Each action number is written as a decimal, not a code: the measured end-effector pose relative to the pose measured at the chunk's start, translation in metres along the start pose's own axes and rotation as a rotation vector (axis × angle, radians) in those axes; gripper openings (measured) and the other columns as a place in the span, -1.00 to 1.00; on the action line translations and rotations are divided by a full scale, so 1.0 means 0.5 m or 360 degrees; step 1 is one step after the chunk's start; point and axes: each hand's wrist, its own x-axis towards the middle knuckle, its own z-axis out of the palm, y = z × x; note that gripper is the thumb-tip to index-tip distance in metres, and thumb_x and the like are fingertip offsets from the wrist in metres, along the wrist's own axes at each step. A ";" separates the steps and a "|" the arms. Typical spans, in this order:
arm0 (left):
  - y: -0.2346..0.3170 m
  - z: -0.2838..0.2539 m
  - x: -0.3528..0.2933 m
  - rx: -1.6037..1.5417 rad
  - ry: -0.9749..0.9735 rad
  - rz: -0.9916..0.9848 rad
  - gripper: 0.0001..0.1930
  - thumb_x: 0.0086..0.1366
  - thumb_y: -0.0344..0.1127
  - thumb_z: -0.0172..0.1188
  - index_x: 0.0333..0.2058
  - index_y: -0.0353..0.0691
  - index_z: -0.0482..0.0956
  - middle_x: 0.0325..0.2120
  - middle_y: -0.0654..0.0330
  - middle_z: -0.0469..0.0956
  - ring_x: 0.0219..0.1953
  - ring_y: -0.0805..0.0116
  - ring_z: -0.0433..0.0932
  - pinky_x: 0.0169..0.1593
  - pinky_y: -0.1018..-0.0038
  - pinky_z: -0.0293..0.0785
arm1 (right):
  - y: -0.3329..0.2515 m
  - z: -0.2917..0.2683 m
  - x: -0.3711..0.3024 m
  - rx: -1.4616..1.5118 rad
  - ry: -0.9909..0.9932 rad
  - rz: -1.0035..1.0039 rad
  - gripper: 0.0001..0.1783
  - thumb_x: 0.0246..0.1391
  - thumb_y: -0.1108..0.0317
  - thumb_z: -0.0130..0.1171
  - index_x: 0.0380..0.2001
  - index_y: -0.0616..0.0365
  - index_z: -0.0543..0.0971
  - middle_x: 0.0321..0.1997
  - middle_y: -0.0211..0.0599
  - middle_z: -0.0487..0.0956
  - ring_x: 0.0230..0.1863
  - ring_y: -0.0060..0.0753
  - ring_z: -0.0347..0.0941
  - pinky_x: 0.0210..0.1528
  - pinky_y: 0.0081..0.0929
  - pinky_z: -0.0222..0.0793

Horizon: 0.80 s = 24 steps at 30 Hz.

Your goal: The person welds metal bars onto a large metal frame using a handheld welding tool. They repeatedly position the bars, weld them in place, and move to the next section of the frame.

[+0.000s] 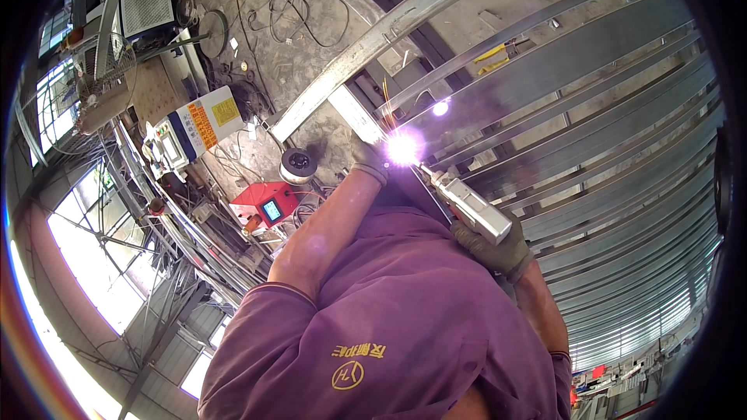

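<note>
My right hand point(498, 250), in a grey-green work glove, is closed round a handheld welding gun point(476, 208) with a boxy silver body. Its nozzle points up and left to a glaring white-violet weld spot point(405, 146), with orange sparks above it. Just left of the glare, my gloved left hand point(369, 157) is at the end of a short steel bar point(356, 113); its fingers are mostly hidden, so their grip is unclear. The bar runs up to a long pale steel beam point(373, 39). Grey steel slats point(568, 54) lie in a row to the right.
A red box with a screen point(266, 204) and a wire spool point(299, 163) stand left of my left arm. Farther left is a white and blue machine point(194, 131). Cables point(288, 0) trail over the concrete floor. Yellow-handled pliers point(492, 57) lie beyond the slats.
</note>
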 end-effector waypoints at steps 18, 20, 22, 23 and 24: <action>0.022 -0.049 0.025 0.0198 0.0145 0.0094 -0.34 0.51 0.26 -0.04 0.19 -0.22 0.60 0.07 -0.04 0.67 0.11 -0.14 0.64 0.26 -0.19 0.58 | 0.022 0.003 0.000 0.0067 0.0023 -0.0016 -0.44 0.22 0.08 0.54 0.15 0.21 0.72 -0.04 -0.14 0.81 -0.01 -0.33 0.77 0.04 -0.35 0.69; 0.024 -0.053 0.024 0.0203 0.0147 0.0098 -0.33 0.50 0.26 -0.04 0.19 -0.23 0.60 0.07 -0.05 0.67 0.11 -0.14 0.64 0.25 -0.19 0.58 | 0.023 0.001 0.001 0.0016 0.0016 -0.0043 -0.44 0.22 0.07 0.53 0.15 0.21 0.71 -0.05 -0.13 0.81 -0.02 -0.31 0.78 0.03 -0.34 0.69; 0.025 -0.056 0.024 0.0201 0.0144 0.0100 -0.33 0.50 0.26 -0.04 0.19 -0.23 0.60 0.07 -0.05 0.66 0.11 -0.14 0.64 0.25 -0.19 0.58 | 0.026 -0.003 0.001 -0.0004 0.0021 -0.0069 -0.44 0.22 0.07 0.52 0.15 0.21 0.71 -0.06 -0.13 0.81 -0.04 -0.30 0.78 0.02 -0.33 0.70; 0.026 -0.059 0.023 0.0200 0.0140 0.0103 -0.33 0.50 0.26 -0.04 0.19 -0.23 0.60 0.07 -0.05 0.66 0.11 -0.14 0.64 0.25 -0.19 0.58 | 0.029 -0.001 0.001 0.0003 0.0028 -0.0081 -0.44 0.23 0.07 0.52 0.15 0.21 0.71 -0.06 -0.13 0.81 -0.05 -0.29 0.78 0.01 -0.33 0.70; 0.028 -0.063 0.022 0.0196 0.0139 0.0106 -0.33 0.50 0.27 -0.05 0.18 -0.23 0.60 0.07 -0.06 0.66 0.11 -0.14 0.64 0.25 -0.19 0.58 | 0.031 0.001 0.001 0.0009 0.0034 -0.0094 -0.44 0.23 0.07 0.52 0.15 0.21 0.72 -0.07 -0.13 0.81 -0.06 -0.28 0.79 0.01 -0.32 0.70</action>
